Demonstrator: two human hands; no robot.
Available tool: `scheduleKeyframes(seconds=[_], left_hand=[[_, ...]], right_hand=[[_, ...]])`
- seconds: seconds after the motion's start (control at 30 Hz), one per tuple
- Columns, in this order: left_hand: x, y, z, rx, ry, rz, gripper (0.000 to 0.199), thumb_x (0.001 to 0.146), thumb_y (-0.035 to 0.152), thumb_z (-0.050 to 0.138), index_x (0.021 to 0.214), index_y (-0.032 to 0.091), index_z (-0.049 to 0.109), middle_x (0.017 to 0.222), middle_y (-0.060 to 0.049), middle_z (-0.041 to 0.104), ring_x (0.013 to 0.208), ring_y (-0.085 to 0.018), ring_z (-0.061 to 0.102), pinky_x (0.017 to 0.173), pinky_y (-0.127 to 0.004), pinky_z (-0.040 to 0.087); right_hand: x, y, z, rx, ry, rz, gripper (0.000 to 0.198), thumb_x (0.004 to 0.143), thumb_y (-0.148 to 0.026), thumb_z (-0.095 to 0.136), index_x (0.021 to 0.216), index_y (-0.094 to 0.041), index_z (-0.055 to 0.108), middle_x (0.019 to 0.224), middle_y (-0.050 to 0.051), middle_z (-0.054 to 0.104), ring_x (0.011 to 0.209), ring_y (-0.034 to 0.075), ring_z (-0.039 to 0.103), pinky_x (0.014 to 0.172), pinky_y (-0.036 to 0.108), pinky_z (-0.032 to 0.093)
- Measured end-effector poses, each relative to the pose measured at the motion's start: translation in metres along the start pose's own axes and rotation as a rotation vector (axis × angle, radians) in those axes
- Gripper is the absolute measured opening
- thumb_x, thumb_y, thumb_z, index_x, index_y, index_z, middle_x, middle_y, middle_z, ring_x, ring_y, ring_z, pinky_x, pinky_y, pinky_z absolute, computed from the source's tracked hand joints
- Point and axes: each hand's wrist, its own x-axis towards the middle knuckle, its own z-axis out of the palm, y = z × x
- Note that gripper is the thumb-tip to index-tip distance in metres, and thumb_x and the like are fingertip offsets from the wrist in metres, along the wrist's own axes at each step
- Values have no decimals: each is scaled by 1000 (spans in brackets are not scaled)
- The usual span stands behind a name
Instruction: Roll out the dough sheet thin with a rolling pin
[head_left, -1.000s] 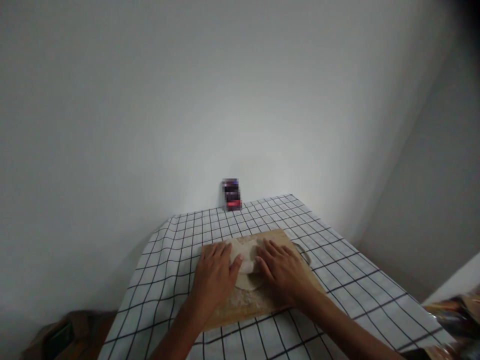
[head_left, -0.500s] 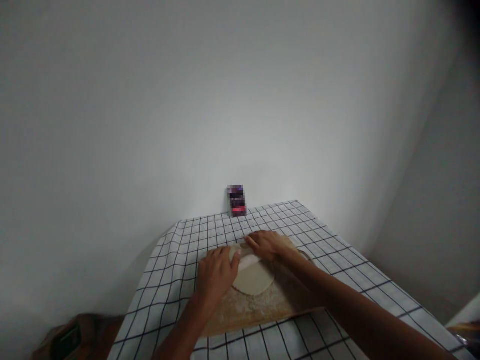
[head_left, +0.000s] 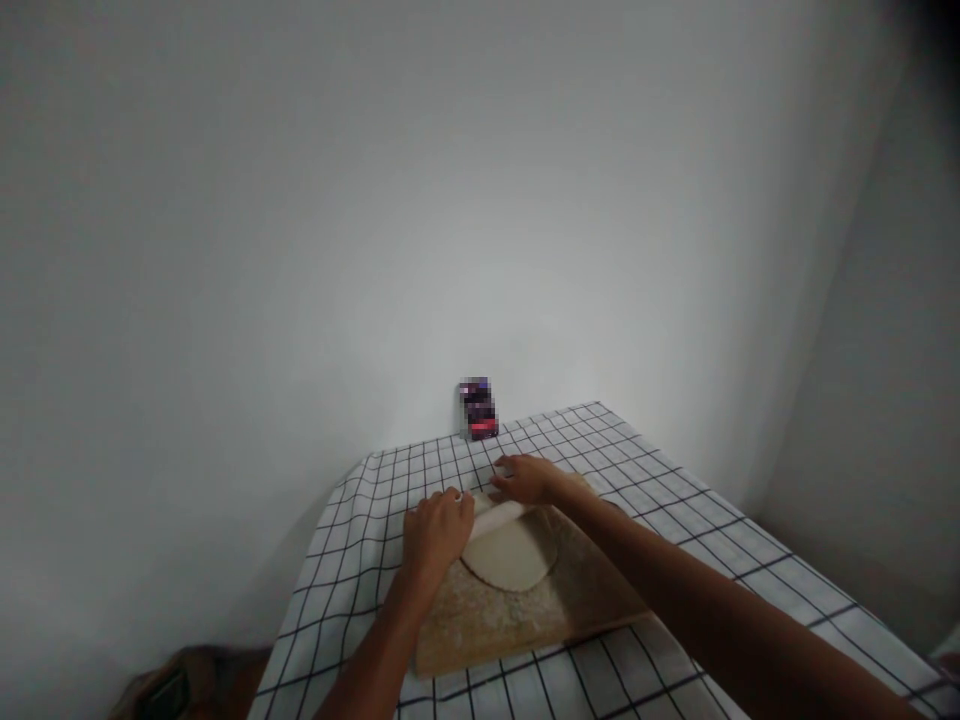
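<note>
A thin round sheet of dough [head_left: 514, 555] lies on a flour-dusted wooden board [head_left: 495, 630]. Across the dough's far edge runs a pale rolling pin [head_left: 496, 517]. My left hand [head_left: 437, 528], with a ring on one finger, is curled over the pin's left end. Over its right part is my right hand [head_left: 531, 480], fingers stretched to the left and thumb apart from them. Whether the right palm touches the pin is hidden.
A white tablecloth with dark grid lines [head_left: 345, 590] covers the table. A small pixelated dark box-like thing [head_left: 480, 410] stands at the back against the wall. At lower left, beyond the table's edge, a brown object [head_left: 176, 680] shows dimly.
My left fingers have curled more tightly over the pin's end. My right hand, earlier lying flatter on the pin, now has its fingers raised and apart. The view has shifted slightly.
</note>
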Motion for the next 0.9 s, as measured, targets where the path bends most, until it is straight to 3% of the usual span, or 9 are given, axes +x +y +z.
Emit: scheduleKeyframes(seconds=[0.17, 0.27, 0.4, 0.53, 0.7, 0.8, 0.9], left_hand=[[-20, 4, 9, -89, 112, 36, 33, 112, 33, 48, 127, 22, 75, 130, -9, 80, 123, -27, 73, 104, -39, 57], [-38, 7, 14, -128, 184, 105, 36, 113, 33, 45, 128, 22, 75, 136, -9, 78, 129, -27, 70, 110, -42, 57], [-69, 7, 27, -122, 268, 165, 42, 113, 38, 44, 139, 20, 72, 152, -12, 69, 147, -34, 58, 120, -56, 51], [-94, 2, 39, -143, 262, 198, 46, 114, 39, 42, 151, 23, 64, 161, -10, 63, 155, -36, 50, 128, -70, 39], [-90, -3, 35, -153, 209, 222, 46, 114, 42, 42, 152, 25, 64, 160, -10, 64, 152, -35, 54, 130, -72, 33], [-69, 0, 26, -147, 180, 225, 44, 115, 41, 41, 147, 25, 67, 156, -10, 68, 147, -33, 59, 131, -67, 34], [-44, 4, 16, -120, 134, 191, 44, 115, 41, 41, 146, 27, 69, 153, -10, 70, 147, -33, 59, 131, -68, 32]], right_hand=[[-52, -9, -2, -21, 66, -2, 50, 113, -50, 42, 141, -22, 72, 145, 16, 74, 135, 33, 68, 112, 48, 52], [-88, -15, 9, -43, 144, -33, 48, 113, -44, 41, 144, -24, 70, 158, 15, 65, 149, 32, 58, 124, 51, 43], [-134, -19, 33, -64, 238, 11, 56, 112, -51, 43, 156, -24, 62, 169, 13, 53, 157, 35, 49, 132, 58, 35], [-166, -20, 44, -47, 279, -41, 61, 111, -55, 44, 161, -24, 59, 173, 10, 45, 160, 35, 44, 135, 56, 33], [-161, -17, 37, -10, 270, -77, 55, 109, -55, 50, 156, -31, 63, 170, 7, 50, 158, 34, 48, 134, 56, 33], [-140, -14, 24, 0, 250, -76, 51, 109, -57, 48, 147, -30, 70, 165, 9, 59, 153, 34, 55, 131, 58, 38], [-118, -13, 9, -17, 204, -86, 48, 111, -55, 43, 134, -30, 77, 155, 10, 69, 146, 32, 62, 122, 50, 49]])
